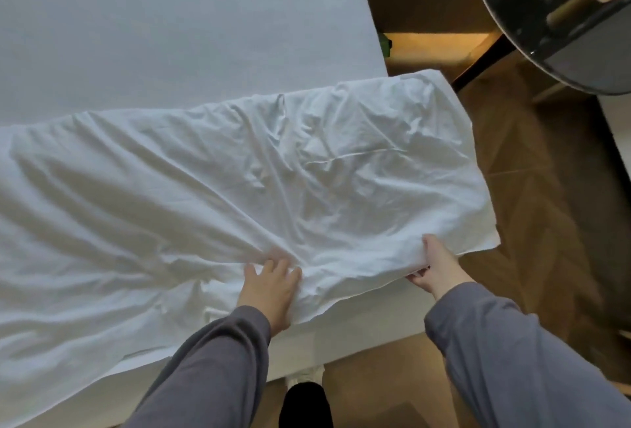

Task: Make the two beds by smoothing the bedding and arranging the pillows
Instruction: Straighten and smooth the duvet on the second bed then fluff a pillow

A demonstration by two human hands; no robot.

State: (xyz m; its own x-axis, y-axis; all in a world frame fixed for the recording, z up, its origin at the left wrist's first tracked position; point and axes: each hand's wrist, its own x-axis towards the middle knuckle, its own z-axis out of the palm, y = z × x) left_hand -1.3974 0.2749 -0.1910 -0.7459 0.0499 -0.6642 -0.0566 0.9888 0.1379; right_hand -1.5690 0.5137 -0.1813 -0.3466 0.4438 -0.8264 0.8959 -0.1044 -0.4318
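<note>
Your left hand (269,287) had its fingers (272,265) spread, the tips sunk in a bunched fold of the sheet (273,171) and seemingly gripping it. Your right hand (440,267) pinched the near edge, thumb above, fingers under. The sheet lay crumpled across the near mattress (170,34), one corner overhanging the side. A harder pull on the right would likely have dragged it onto the floor (546,205). No writing was readable.

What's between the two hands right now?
Head view: only the white duvet, its near edge bunched, runs between the left hand and the right hand.
</note>
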